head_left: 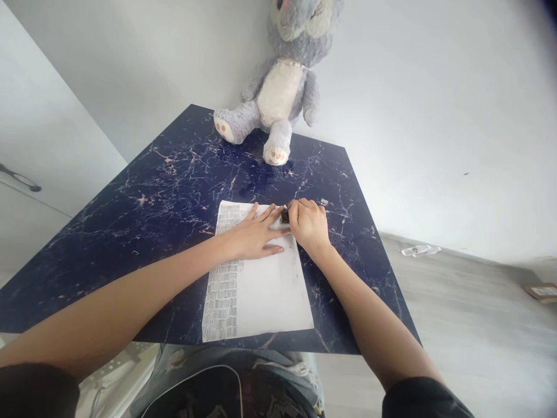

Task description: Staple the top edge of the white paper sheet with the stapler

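1. A blue marbled table (130, 226) filled the middle.
2. Toward its near edge lay a paper sheet (272, 299) (patterned down its left side).
3. The left hand (256, 238) rested flat there, fingers spread, holding nothing.
4. The right hand (311, 223) curled around a dark object (285, 216), perhaps a stamp, at the sheet's upper right.

Flat white paper sheet (270, 296), grey-patterned at left, small dark object (285, 216) at upper right.
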A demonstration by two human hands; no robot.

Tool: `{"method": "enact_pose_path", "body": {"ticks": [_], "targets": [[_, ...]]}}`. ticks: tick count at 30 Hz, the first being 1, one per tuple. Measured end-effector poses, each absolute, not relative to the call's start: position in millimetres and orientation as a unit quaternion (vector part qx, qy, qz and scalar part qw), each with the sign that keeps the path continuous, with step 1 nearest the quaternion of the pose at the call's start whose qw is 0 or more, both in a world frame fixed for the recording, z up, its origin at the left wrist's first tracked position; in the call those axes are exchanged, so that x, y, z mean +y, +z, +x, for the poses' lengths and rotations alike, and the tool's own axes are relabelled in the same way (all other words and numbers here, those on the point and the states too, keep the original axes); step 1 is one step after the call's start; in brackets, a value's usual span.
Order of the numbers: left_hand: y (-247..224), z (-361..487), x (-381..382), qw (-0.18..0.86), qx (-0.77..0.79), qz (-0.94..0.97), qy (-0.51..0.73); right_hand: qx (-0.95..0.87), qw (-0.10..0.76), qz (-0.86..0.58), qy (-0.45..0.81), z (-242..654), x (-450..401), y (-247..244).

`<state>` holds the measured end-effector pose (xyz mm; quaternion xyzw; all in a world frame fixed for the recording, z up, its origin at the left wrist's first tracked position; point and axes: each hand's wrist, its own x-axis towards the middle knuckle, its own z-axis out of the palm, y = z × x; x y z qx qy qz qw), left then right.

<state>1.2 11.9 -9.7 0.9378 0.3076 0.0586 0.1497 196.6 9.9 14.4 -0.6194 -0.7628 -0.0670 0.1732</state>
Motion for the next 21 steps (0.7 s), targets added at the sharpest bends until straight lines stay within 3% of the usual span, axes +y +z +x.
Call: {"method": "enact_pose_path", "body": {"ticks": [13, 21], "targets": [[-10.9, 0.3, 12.7, 0.164, 0.305, 0.936, 0.069, -0.785, 0.122, -0.585, -0.162, 185.5, 7.7, 8.0], [-10.7, -4.3, 14.1, 0.148, 0.29, 0.943, 0.073, -0.829, 0.112, -0.537, -0.114, 209.7, 23.5, 13.9]]}}
